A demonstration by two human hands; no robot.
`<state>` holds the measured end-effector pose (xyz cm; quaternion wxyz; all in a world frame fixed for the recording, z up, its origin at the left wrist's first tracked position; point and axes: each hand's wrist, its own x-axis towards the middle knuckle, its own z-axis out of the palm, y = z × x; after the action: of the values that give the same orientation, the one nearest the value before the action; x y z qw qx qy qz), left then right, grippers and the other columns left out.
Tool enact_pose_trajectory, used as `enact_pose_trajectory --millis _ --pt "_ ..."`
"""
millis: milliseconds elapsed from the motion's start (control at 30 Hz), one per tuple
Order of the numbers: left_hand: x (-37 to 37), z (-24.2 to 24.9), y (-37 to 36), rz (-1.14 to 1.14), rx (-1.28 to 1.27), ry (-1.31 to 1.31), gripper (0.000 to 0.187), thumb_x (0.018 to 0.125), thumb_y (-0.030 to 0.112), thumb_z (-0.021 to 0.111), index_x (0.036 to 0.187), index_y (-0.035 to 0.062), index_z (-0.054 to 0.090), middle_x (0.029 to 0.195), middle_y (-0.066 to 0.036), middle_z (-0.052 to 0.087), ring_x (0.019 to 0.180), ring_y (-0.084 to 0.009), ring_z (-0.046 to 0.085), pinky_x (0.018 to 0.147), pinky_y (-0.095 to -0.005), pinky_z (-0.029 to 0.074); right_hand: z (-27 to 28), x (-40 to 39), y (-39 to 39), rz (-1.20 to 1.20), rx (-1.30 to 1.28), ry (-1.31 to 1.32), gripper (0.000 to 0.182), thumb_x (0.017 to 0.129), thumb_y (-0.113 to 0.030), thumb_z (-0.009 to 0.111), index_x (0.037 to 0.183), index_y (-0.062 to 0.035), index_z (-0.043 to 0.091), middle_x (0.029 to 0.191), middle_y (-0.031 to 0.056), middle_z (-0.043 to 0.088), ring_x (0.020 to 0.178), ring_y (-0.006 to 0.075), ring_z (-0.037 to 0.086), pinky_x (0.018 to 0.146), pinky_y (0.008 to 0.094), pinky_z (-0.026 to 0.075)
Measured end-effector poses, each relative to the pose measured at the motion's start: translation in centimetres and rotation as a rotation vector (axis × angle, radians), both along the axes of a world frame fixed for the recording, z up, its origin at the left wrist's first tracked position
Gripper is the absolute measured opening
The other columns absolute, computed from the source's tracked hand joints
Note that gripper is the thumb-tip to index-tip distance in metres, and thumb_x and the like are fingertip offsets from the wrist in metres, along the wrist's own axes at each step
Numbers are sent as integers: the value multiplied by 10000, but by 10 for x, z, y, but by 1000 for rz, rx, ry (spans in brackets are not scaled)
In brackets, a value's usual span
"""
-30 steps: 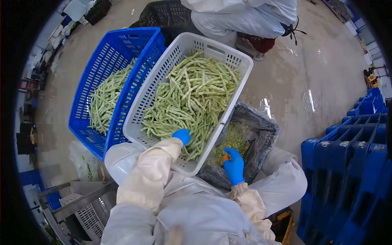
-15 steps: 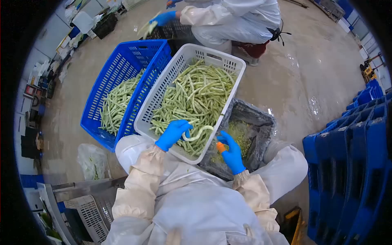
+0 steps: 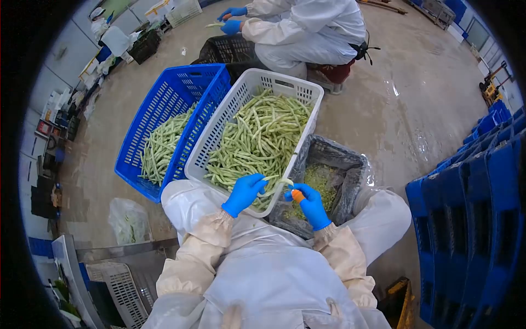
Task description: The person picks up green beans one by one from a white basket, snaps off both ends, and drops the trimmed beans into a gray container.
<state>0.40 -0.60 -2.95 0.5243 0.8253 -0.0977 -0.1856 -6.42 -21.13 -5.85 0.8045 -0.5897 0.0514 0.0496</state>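
Blue gloves cover both hands. My left hand [image 3: 245,194] is closed on one end of a pale green bean [image 3: 280,182] over the near edge of the white crate [image 3: 195,159]. My right hand [image 3: 310,204], at the bean's other end, is closed round a small tool with an orange handle [image 3: 297,196]; its blade is too small to make out. Many green beans [image 3: 263,134] fill the white crate. Beside it on the right, a container lined with dark plastic [image 3: 350,159] holds green scraps [image 3: 319,185].
A blue crate [image 3: 143,118] with more beans [image 3: 164,145] adjoins the white crate on the left. Ahead, a co-worker [image 3: 307,33] sits by a black crate [image 3: 227,50]. Blue pallets [image 3: 471,219] stand at the right, a plastic bag [image 3: 129,220] at the left.
My hands have come closer together, and the bean now stretches between them instead of curving from my left hand. The co-worker's gloved hands have come together around a bean. The view has shifted slightly.
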Motion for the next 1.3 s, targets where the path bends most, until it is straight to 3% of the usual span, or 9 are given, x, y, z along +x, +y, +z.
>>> enact_pose_trajectory --millis 233,367,433,600,800,1000,1133,1200,1300 --pt "-7 -5 4 -113 17 -42 212 856 161 548 977 -4 603 696 -73 607 592 -128 570 561 -261 450 -13 1 -1 1 -229 -11 179 869 -128 520 959 21 563 749 72 607 676 126 576 634 271 461" --pt "-10 -2 5 -127 -2 -63 219 856 161 548 989 -3 603 708 -72 613 599 -128 572 570 -265 452 -21 0 1 -30 -549 -109 181 864 -144 523 976 -6 560 721 76 596 640 119 561 581 277 449" --pt "-12 -3 6 -119 2 -59 211 867 155 543 986 -6 609 718 -29 597 620 -82 537 577 -234 443 -19 -1 2 -40 -582 -148 182 862 -147 523 983 -17 558 715 82 594 635 127 564 572 281 448" --pt "-14 -2 6 -132 55 -92 237 849 174 560 1008 4 605 781 -101 642 645 -160 608 592 -269 462 -13 -3 6 -126 -884 -279 169 834 -175 533 937 -45 563 745 181 590 644 318 587 565 377 448" --pt "-7 -10 1 98 -20 -200 210 861 167 544 962 -10 595 689 -58 587 582 -113 544 548 -248 432 -1 -6 5 -103 -1052 -324 129 807 -179 536 860 -65 565 681 172 573 613 359 562 531 418 426" --pt "15 -16 -4 479 -283 -31 183 878 170 497 769 33 551 558 -5 465 467 -70 418 432 -224 336 22 -17 20 56 -820 -522 139 816 -182 514 814 -48 550 688 163 568 612 340 556 533 398 431" --pt "19 -17 -5 374 -477 180 175 873 196 518 764 61 540 584 2 474 441 -67 413 397 -209 322 24 -19 24 255 -446 -350 143 828 -161 515 850 -31 569 752 172 581 650 325 563 590 350 450" --pt "15 -10 -6 221 -682 557 178 883 217 513 816 54 535 617 -8 482 449 -68 406 397 -202 314 19 -15 21 266 -242 -294 142 836 -142 519 880 -19 575 773 167 591 649 315 559 608 321 452" --pt "4 5 -18 148 -759 602 227 889 262 510 887 36 537 635 -13 482 464 -74 400 398 -201 308 24 -14 19 384 -214 -154 158 820 -162 525 860 -19 580 775 180 606 667 336 573 611 361 457"
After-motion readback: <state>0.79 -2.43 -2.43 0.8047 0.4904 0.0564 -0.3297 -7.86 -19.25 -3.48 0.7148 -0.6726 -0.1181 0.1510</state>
